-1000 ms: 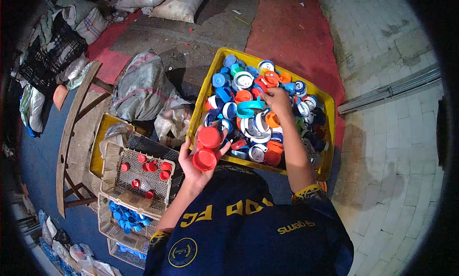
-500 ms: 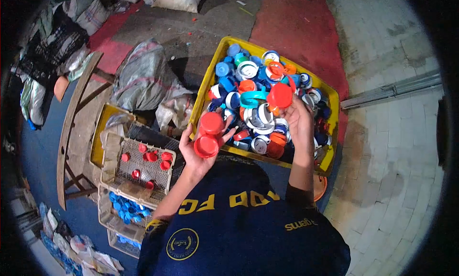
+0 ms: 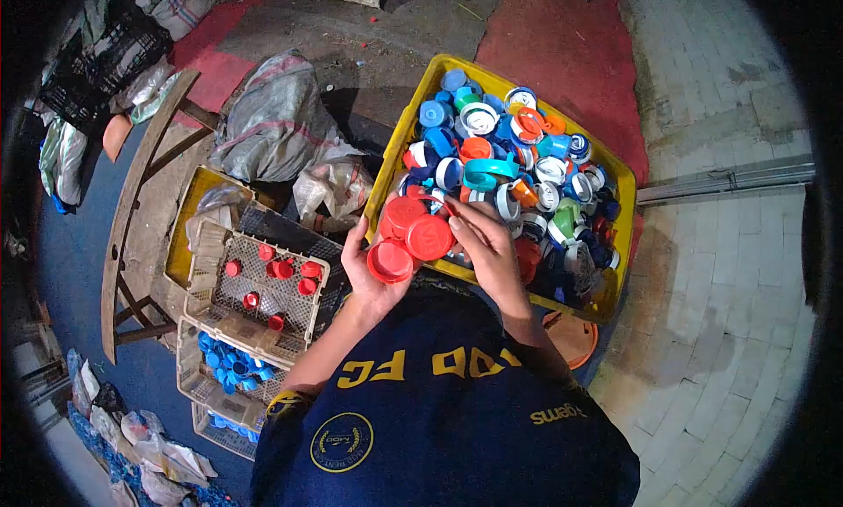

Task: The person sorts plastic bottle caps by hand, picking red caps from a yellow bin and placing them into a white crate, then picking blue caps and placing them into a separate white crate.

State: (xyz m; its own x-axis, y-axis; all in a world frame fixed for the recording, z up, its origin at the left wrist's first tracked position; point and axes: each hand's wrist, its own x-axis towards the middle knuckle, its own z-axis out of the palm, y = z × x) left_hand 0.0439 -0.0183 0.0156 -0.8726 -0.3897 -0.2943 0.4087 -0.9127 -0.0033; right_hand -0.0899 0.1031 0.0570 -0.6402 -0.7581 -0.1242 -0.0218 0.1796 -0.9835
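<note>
Red caps (image 3: 407, 237) flat, open sides up, left hand (image 3: 369, 274).

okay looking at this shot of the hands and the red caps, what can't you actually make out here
- Head view: how many round red plastic caps the left hand holds; they overlap, and the right hand covers part.
- Lower layers of the yellow plastic crate: buried under the top lids.
- Bottom white basket: hidden by the basket above and the sleeve.
- Orange round thing: the arm hides most.
</note>
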